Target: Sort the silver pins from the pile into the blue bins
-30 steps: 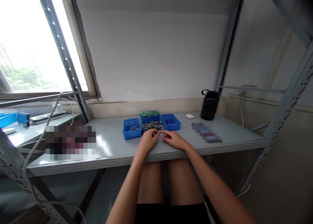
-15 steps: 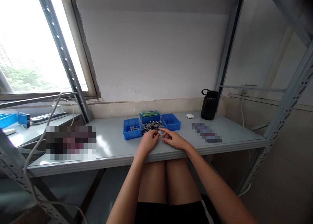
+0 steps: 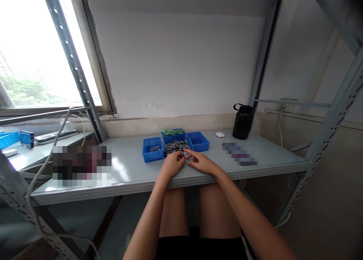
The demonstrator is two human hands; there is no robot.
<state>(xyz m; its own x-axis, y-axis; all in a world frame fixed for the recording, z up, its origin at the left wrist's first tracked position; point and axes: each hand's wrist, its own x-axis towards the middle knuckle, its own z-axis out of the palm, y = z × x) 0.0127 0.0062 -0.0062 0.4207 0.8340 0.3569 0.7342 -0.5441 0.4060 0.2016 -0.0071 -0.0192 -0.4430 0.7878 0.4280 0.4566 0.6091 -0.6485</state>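
A loose heap of small silver-and-dark metal pieces (image 3: 176,146), like screws or rivets, lies on the table among the blue bins. At its near edge is my left hand (image 3: 172,164), thumb and fingers pinched together; what they hold, if anything, is too small to make out. Just to the right, my right hand (image 3: 202,163) has its index finger stretched toward the heap, the other fingers loosely bent and apart. The left blue bin (image 3: 146,156) has some thin metal pins in it. A few small dark items lie in the right blue bin (image 3: 204,146).
Behind the heap stands a blue bin (image 3: 173,139) with green packets (image 3: 172,132). A white case (image 3: 219,135) and a black bottle (image 3: 243,122) are at the back right. Blurred-out items lie on both sides of the grey table (image 3: 127,146). A cable (image 3: 36,176) hangs at left.
My hands stay almost in place, with slight finger movement; the right fingers look a little more spread. My legs have moved apart below the table.
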